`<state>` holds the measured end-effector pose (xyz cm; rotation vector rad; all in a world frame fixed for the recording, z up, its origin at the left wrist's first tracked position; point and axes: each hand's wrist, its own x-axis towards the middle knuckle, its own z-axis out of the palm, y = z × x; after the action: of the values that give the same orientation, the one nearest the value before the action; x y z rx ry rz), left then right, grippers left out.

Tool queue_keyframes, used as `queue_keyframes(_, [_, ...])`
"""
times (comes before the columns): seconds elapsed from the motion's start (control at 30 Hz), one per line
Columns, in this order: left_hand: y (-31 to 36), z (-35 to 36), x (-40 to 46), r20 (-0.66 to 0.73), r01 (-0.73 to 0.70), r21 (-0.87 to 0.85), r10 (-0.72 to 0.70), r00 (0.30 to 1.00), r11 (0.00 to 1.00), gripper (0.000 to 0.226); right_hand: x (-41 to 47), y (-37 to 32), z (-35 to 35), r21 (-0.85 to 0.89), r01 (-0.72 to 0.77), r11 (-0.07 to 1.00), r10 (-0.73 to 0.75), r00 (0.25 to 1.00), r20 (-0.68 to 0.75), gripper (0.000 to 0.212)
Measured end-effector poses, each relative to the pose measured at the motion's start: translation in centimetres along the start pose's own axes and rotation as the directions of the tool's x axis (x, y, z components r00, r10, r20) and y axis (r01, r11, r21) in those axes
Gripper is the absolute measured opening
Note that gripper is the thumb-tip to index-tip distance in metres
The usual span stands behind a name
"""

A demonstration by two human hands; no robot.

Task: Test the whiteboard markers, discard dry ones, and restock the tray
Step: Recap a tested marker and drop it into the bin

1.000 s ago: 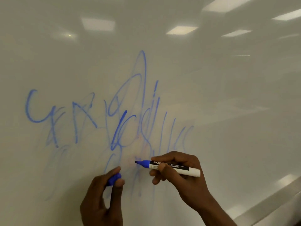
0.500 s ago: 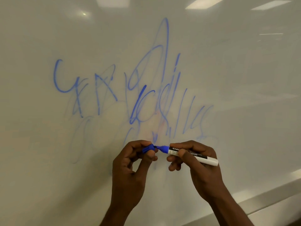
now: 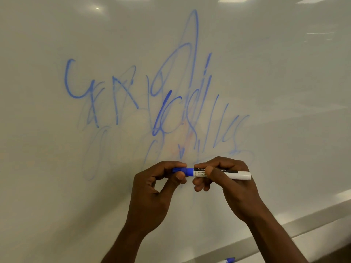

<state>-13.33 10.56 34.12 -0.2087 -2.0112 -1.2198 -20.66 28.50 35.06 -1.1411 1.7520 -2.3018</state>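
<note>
In the head view, several things are only partly seen. The blue cap (image 3: 180, 170) is mostly covered by the fingers of the left hand (image 3: 152, 194), so only a short ribbed piece and its wider end are showing; it seems to sit over the tip end of the marker (image 3: 228, 173), but how far it is pushed on I cannot tell. The label on the marker is half hidden under the thumb of the right hand (image 3: 229, 179), and the small letters are too blurred to read. At about 5 o'clock, at the bottom edge of the frame, a second marker (image 3: 230, 260) with a blue end is cut off. The left hand pinches the cap between thumb and bent fingers. The right hand grips the marker barrel with curled fingers and holds it almost level, the white round back end pointing to 3 o'clock. The marker is a smooth white cylinder with a black band. It is held in front of the whiteboard (image 3: 284, 92), just below the centre. The board is glossy and pale and reflects ceiling lights. Blue scribbles (image 3: 167, 111), some dark and some faint and smeared, fill its middle. A grey ledge (image 3: 313, 224) runs across the board's lower right corner.
</note>
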Motion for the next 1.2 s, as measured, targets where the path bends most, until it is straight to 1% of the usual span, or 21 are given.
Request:
queue_keyframes(0.2, [0.3, -0.2, -0.1, -0.002, 0.000, -0.046, 0.000, 1.000, 0.999, 0.019, -0.3, 0.4, 0.3, -0.006, -0.002, 1.000, 0.002, 1.000, 0.009, 0.021])
queue_keyframes(0.33, [0.5, -0.2, -0.3, -0.012, -0.012, -0.065, 0.011, 1.000, 0.998, 0.017, -1.0, 0.8, 0.7, 0.026, 0.015, 1.000, -0.015, 1.000, 0.022, 0.028])
queue_keyframes(0.53, [0.4, 0.0, -0.9, 0.012, -0.037, -0.059, 0.037, 0.999, 0.998, 0.015, -2.0, 1.3, 1.0, 0.076, 0.035, 0.997, -0.034, 0.999, -0.018, 0.022])
queue_keyframes(0.67, [-0.3, 0.2, -1.1, 0.090, 0.010, -0.074, -0.004, 0.996, 0.997, 0.017, -2.5, 1.4, -0.1, 0.048, -0.032, 0.998, 0.032, 0.999, 0.011, 0.017])
queue_keyframes(0.7, [-0.4, 0.6, -1.3, 0.103, 0.021, -0.084, -0.012, 0.995, 0.996, 0.016, -2.8, 1.5, -0.4, 0.054, -0.056, 0.997, 0.056, 0.998, 0.001, 0.017])
queue_keyframes(0.77, [-0.7, 1.6, -2.0, 0.114, 0.058, -0.121, -0.044, 0.993, 0.991, 0.016, -3.5, 1.9, -1.1, 0.070, -0.089, 0.994, 0.092, 0.995, -0.046, 0.017])
queue_keyframes(0.83, [-1.2, 3.0, -2.9, 0.127, 0.119, -0.165, -0.099, 0.987, 0.979, 0.016, -4.7, 2.5, -1.8, 0.071, -0.127, 0.989, 0.134, 0.986, -0.103, 0.026])
queue_keyframes(0.87, [-1.6, 3.7, -3.4, 0.143, 0.158, -0.189, -0.132, 0.981, 0.969, 0.015, -5.4, 2.9, -2.2, 0.066, -0.152, 0.986, 0.160, 0.978, -0.134, 0.028])
queue_keyframes(0.97, [-2.7, 6.0, -5.0, 0.218, 0.303, -0.259, -0.251, 0.943, 0.917, 0.018, -7.9, 4.0, -3.8, 0.047, -0.234, 0.971, 0.238, 0.941, -0.239, 0.020])
queue_keyframes(1.03, [-3.5, 7.4, -6.0, 0.256, 0.392, -0.277, -0.326, 0.910, 0.877, 0.018, -9.8, 4.5, -5.2, 0.069, -0.295, 0.953, 0.301, 0.895, -0.330, 0.023])
queue_keyframes(1.1, [-4.6, 9.0, -7.3, 0.298, 0.469, -0.265, -0.391, 0.871, 0.843, 0.019, -12.0, 5.2, -6.7, 0.109, -0.363, 0.925, 0.374, 0.826, -0.422, 0.021])
queue_keyframes(1.2, [-6.0, 12.1, -9.9, 0.398, 0.536, -0.163, -0.442, 0.804, 0.828, 0.021, -15.9, 6.7, -9.2, 0.178, -0.468, 0.866, 0.482, 0.681, -0.551, 0.012])
